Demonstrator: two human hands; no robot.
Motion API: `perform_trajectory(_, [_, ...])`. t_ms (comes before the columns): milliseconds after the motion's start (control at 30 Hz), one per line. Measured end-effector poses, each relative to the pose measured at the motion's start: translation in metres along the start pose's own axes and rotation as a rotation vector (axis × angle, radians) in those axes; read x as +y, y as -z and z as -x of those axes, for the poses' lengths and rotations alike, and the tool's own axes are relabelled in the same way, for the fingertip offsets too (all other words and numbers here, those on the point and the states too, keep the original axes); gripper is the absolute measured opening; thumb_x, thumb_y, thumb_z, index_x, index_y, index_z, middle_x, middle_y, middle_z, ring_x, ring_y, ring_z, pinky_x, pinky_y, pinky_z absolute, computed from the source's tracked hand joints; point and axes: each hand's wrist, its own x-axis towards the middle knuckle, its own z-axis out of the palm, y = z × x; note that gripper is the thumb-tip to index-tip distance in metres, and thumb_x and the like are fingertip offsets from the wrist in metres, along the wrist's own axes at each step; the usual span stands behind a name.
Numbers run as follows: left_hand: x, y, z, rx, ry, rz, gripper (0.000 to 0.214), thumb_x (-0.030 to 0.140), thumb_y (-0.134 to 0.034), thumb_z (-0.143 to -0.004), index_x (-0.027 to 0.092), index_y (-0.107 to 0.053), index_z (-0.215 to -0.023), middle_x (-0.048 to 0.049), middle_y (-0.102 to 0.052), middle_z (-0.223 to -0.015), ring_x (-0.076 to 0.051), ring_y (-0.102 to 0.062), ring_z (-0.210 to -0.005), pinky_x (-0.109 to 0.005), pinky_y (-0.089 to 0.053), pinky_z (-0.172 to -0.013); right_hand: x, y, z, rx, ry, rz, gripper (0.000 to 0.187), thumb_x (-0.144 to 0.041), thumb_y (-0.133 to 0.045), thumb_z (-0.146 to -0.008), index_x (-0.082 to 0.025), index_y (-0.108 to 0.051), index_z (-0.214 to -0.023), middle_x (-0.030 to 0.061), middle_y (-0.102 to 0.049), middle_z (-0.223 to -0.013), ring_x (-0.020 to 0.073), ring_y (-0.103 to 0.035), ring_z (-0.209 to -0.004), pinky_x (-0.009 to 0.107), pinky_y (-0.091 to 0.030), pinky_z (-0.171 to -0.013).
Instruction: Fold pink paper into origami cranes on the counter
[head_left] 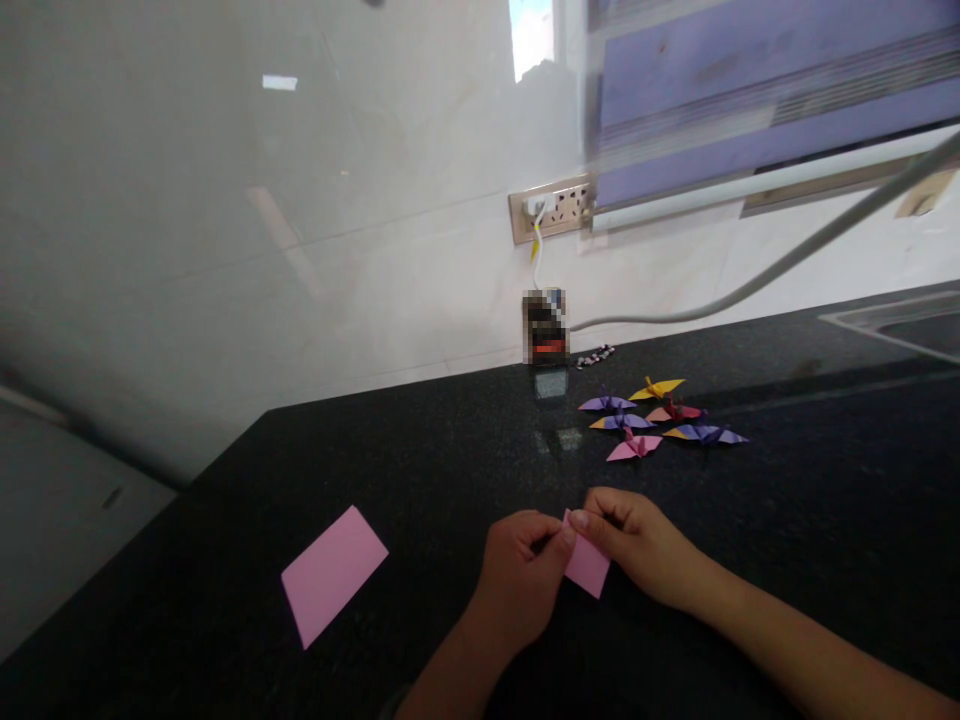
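Observation:
A small folded piece of pink paper (589,568) is pinched between my two hands, just above the dark countertop. My left hand (523,575) grips its upper left edge with thumb and fingers. On the upper corner, the thumb of my right hand (646,545) presses close beside the left thumb, its fingers curled behind. Part of the paper is hidden by the fingers. A larger pink sheet (335,575) lies flat on the counter, off to the left of my hands.
Beyond my hands stand several folded paper cranes: pink (634,446), yellow (658,389), red (676,412) and purple (608,403). A blurred-out object (546,327) leans by the wall under a socket (551,208). A grey hose (750,285) crosses to the right. The dark countertop (225,550) has an edge at left.

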Motion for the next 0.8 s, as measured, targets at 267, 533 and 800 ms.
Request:
perform_trajectory(267, [-0.003, 0.001, -0.004, 0.061, 0.068, 0.103, 0.023, 0.028, -0.048, -0.076, 0.014, -0.061, -0.064, -0.0003, -0.052, -0.058, -0.011, -0.046, -0.057, -0.021, -0.035, -0.054, -0.002, 0.002, 0.000, -0.034, 0.084, 0.018, 0.021, -0.029, -0.040, -0.083, -0.016, -0.049, -0.068, -0.0014, -0.046, -0.064, 0.0103, -0.044, -0.060, 0.022, -0.036, -0.055])
perform_trajectory(533, [-0.005, 0.005, -0.005, 0.131, 0.051, 0.079, 0.023, 0.029, -0.049, -0.075, 0.014, -0.062, -0.063, -0.0006, -0.053, -0.059, -0.012, -0.047, -0.058, -0.022, -0.035, -0.054, 0.001, 0.001, -0.004, 0.001, 0.023, -0.012, 0.016, -0.025, -0.044, -0.079, -0.016, -0.052, -0.069, -0.0020, -0.046, -0.061, 0.0098, -0.042, -0.057, 0.021, -0.034, -0.052])
perform_trajectory(800, [-0.010, 0.021, -0.012, 0.244, 0.197, 0.339, 0.026, 0.036, -0.051, -0.073, 0.013, -0.063, -0.072, -0.0004, -0.053, -0.060, -0.012, -0.047, -0.057, -0.022, -0.036, -0.051, 0.007, 0.008, -0.011, 0.166, -0.076, -0.097, 0.024, -0.036, -0.042, -0.078, -0.015, -0.053, -0.071, -0.0028, -0.045, -0.055, 0.0090, -0.042, -0.049, 0.021, -0.032, -0.046])
